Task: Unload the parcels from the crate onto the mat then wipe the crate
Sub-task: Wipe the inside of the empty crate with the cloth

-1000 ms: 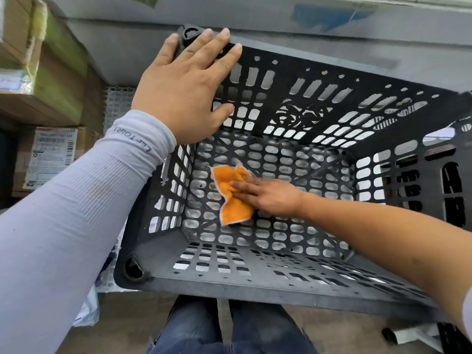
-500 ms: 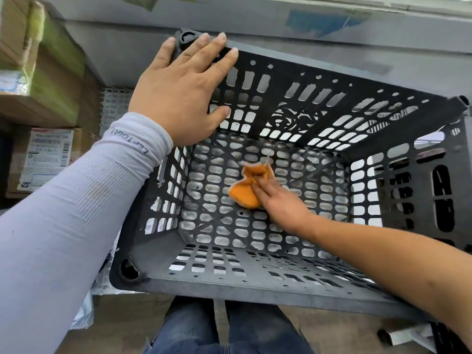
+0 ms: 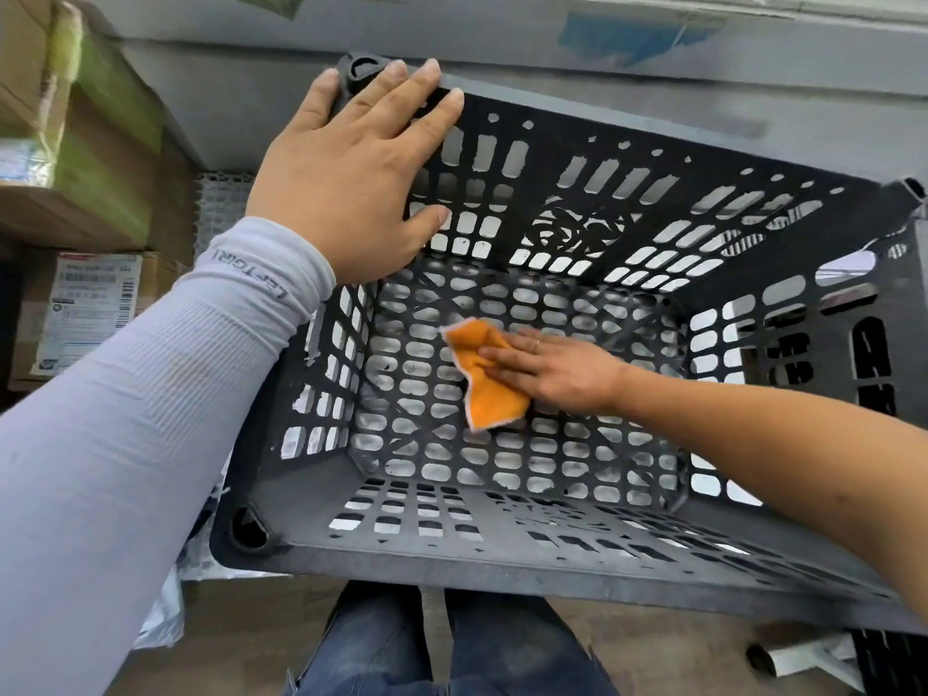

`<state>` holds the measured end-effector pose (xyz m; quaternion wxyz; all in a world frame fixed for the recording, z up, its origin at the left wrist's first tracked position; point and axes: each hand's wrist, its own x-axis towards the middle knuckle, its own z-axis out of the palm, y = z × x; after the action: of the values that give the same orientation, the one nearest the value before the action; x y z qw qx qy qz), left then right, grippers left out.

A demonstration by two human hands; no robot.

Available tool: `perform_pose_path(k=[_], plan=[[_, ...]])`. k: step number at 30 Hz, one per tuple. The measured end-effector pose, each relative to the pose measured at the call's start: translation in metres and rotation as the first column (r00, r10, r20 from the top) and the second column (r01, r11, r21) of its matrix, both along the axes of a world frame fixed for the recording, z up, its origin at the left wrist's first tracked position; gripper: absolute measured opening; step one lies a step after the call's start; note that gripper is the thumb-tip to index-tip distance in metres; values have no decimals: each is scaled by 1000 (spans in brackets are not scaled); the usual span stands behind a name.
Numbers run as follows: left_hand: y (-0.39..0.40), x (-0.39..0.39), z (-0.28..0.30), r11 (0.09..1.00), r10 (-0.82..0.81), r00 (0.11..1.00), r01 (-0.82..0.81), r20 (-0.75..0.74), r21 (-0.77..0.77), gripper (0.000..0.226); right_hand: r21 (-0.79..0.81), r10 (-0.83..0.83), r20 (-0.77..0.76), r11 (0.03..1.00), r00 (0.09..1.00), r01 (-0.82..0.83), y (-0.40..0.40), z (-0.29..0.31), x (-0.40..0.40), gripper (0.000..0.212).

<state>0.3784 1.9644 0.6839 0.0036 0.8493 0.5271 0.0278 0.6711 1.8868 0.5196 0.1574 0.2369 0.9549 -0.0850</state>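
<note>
We see the black perforated crate (image 3: 502, 555) from above, with the left hand (image 3: 346, 173) laid flat over its far-left corner rim, fingers straight. Right hand (image 3: 552, 369) is inside, fingers flat, pressing an orange cloth (image 3: 482, 389) against the crate floor (a ring shows on one finger). Cardboard boxes (image 3: 75, 158) are stacked at left.

Left arm: pale grey ribbed sleeve (image 3: 150, 394), dark lettering printed near cuff. Right arm: bare, thin ring (image 3: 536, 345) on one finger. Legs: blue denim jeans (image 3: 452, 645).
</note>
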Motion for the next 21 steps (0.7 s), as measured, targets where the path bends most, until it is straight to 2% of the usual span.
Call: perform_pose_path(k=[3, 5, 7, 10, 12, 15, 17, 19, 21], plan=[[0, -1, -1, 1000, 2, 1000, -2, -2, 5, 81, 65, -152, 51, 987, 987, 148, 24, 3, -1, 63], [0, 0, -1, 1000, 1, 1000, -1, -4, 3, 81, 41, -289, 90, 957, 953, 287, 32, 11, -9, 60], [0, 0, 0, 1000, 1, 1000, -1, -10, -2, 81, -7, -465, 121, 883, 877, 469, 29, 17, -26, 60], [0, 0, 0, 1000, 3, 1000, -3, -5, -3, 81, -134, -658, 39, 742, 752, 657, 6, 14, -60, 63], [-1, 0, 1, 1000, 2, 1000, -2, -7, -7, 81, -182, -670, 14, 728, 742, 661, -9, 9, -78, 70], [-1, 0, 2, 1000, 2, 1000, -2, -8, -16, 81, -249, -540, 18, 813, 842, 526, -29, 8, -102, 70], [-1, 1, 3, 1000, 1, 1000, -1, -12, -19, 81, -329, -477, 41, 823, 878, 463, -34, 11, -113, 69], [-1, 1, 3, 1000, -2, 1000, 2, -13, -21, 81, -410, -509, 17, 782, 861, 470, -32, 17, -120, 63], [-2, 1, 4, 1000, -3, 1000, 3, -5, -20, 81, -459, -605, -37, 717, 796, 524, -28, 30, -121, 55]])
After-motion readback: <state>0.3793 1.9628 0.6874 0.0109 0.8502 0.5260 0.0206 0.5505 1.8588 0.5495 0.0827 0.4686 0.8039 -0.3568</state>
